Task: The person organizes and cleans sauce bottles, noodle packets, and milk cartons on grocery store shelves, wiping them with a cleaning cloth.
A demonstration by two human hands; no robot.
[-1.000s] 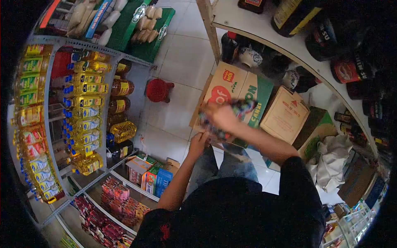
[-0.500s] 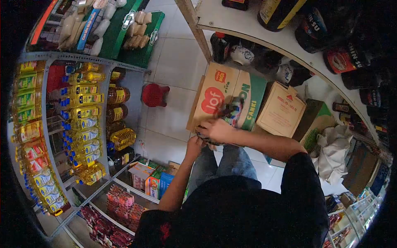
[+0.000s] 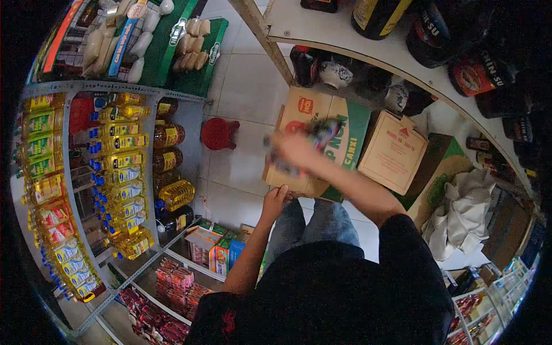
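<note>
A large cardboard box (image 3: pixel 313 106) with green and red print stands in front of my knees. My right hand (image 3: pixel 294 150) is over its top, smeared by motion, so its fingers do not show clearly. Just below that hand is a dark, blurred item (image 3: pixel 286 168) whose kind I cannot make out. On the box top beside the hand lies a blurred, colourful item (image 3: pixel 325 133). My left hand (image 3: pixel 277 201) is at the box's near edge with its fingers closed; what they hold, if anything, is hidden.
A smaller carton (image 3: pixel 394 149) and a crumpled whitish sack (image 3: pixel 460 215) stand to the right. A shelf (image 3: pixel 345 49) with dark sauce bottles overhangs the far side. On the left are racks of oil bottles (image 3: pixel 126 158). A red stool (image 3: pixel 219 133) sits on the tiled floor.
My hands, together at the box's near edge before, are now apart. The right one has moved forward over the box top; the left has stayed near the edge.
</note>
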